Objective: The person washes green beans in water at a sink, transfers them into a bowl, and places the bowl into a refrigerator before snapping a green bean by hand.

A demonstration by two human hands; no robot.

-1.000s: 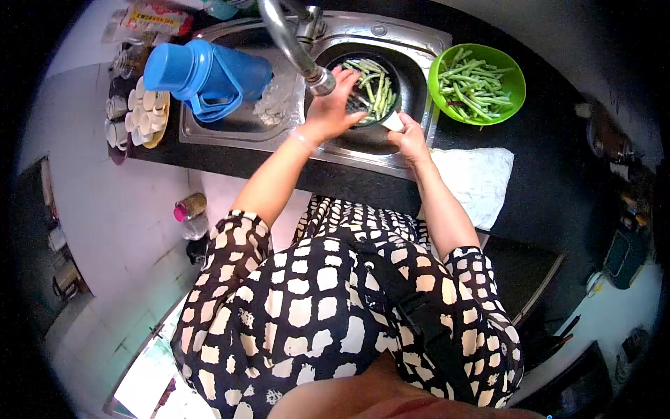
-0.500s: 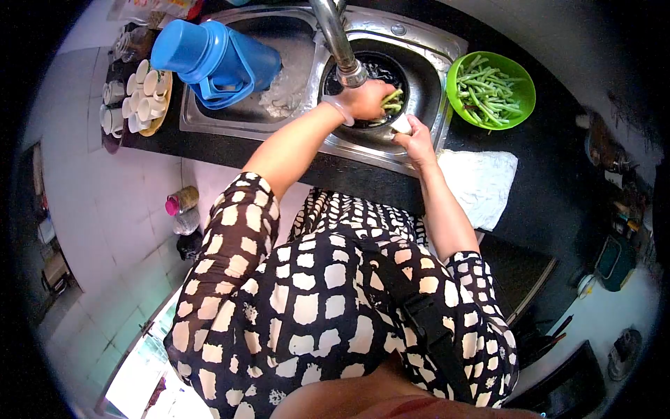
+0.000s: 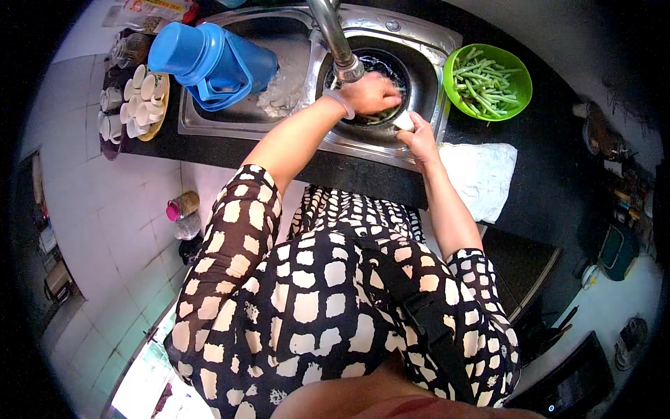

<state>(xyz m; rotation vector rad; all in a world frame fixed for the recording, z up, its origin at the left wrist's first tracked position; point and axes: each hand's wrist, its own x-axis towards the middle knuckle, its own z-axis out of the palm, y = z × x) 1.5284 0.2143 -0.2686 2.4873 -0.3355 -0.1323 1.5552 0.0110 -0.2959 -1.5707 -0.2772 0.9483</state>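
Note:
A dark round pan [image 3: 403, 78] with water and some green bean pieces [image 3: 375, 117] stands in the right basin of the steel sink. My left hand [image 3: 371, 93], with a bracelet at its wrist, reaches in over the beans below the tap [image 3: 350, 68]. Its fingers are apart and curved down, with the tips partly hidden. On the pan's near right side, my right hand [image 3: 420, 140] is closed around the pale handle [image 3: 404, 121]. A green bowl [image 3: 527, 87] full of cut beans [image 3: 487, 82] is to the right of the sink.
In the left basin [image 3: 285, 35] stands a blue jug [image 3: 241, 61]. Farther left, white cups [image 3: 149, 112] sit on a tray, with packets [image 3: 159, 15] behind them. A white cloth [image 3: 481, 178] lies on the dark counter [image 3: 551, 160] near my right forearm.
My left hand has let go of the bean pieces that stuck out by its fingers and has opened lower over the pan. My right hand keeps its hold on the handle.

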